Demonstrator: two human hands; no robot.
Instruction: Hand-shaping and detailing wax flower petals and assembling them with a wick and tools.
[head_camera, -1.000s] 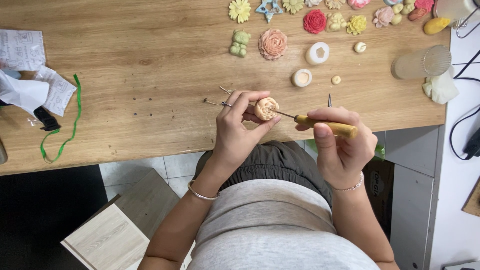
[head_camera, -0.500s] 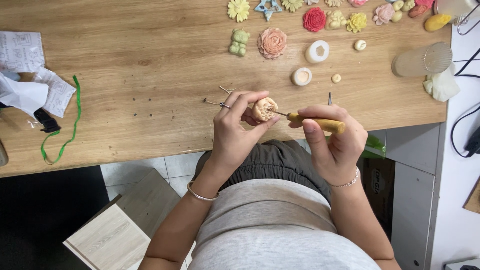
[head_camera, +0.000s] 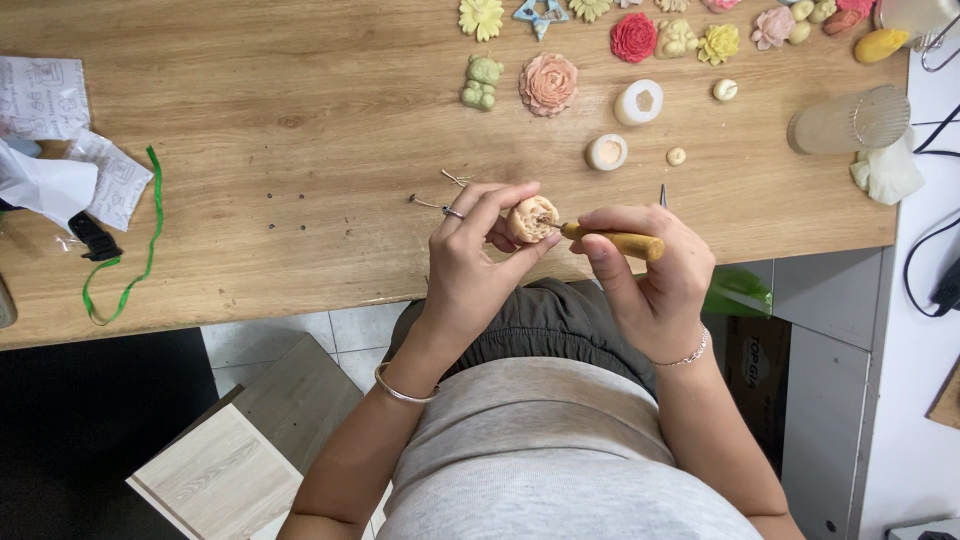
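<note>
1. Beige carved piece (head_camera: 532, 218), small and rounded, sits pinched between the thumb and fingertips of the left hand (head_camera: 478, 258); it is held just above the near edge of the wooden table (head_camera: 300, 130), in front of the person's lap.
2. Left hand: fingers curled round the piece, not fully closed; a ring shows on one finger and a thin bangle (head_camera: 400, 385) circles the wrist.
3. Right hand (head_camera: 655, 280): clenched round a wooden-handled tool (head_camera: 615, 240), the handle lying across the fingers, the thumb pressing on it; the tool's tip meets the right side of the beige piece; a fine chain bracelet (head_camera: 690, 352) hangs at that wrist.
4. The piece looks pale tan, with layered ridges like petals cut into its face; finer detail is too small to tell.
5. On the table beyond the hands: a white round piece with a peach centre (head_camera: 607, 152), a white ring-shaped piece (head_camera: 639, 102), a peach rose-shaped flower (head_camera: 548, 84), a green bear-shaped figure (head_camera: 481, 82), a red flower (head_camera: 633, 37); more small flowers line the far edge.
6. A clear ribbed cup (head_camera: 850, 120) lies on its side towards the right end, with a white crumpled cloth (head_camera: 888, 172) just beside it.
7. At the left end lie printed paper scraps (head_camera: 40, 98) and a green ribbon (head_camera: 140, 250) looping near the table's edge.
8. A thin metal pin (head_camera: 662, 195) stands just behind the right hand; bits of wire (head_camera: 430, 202) lie beside the left hand's fingers.
</note>
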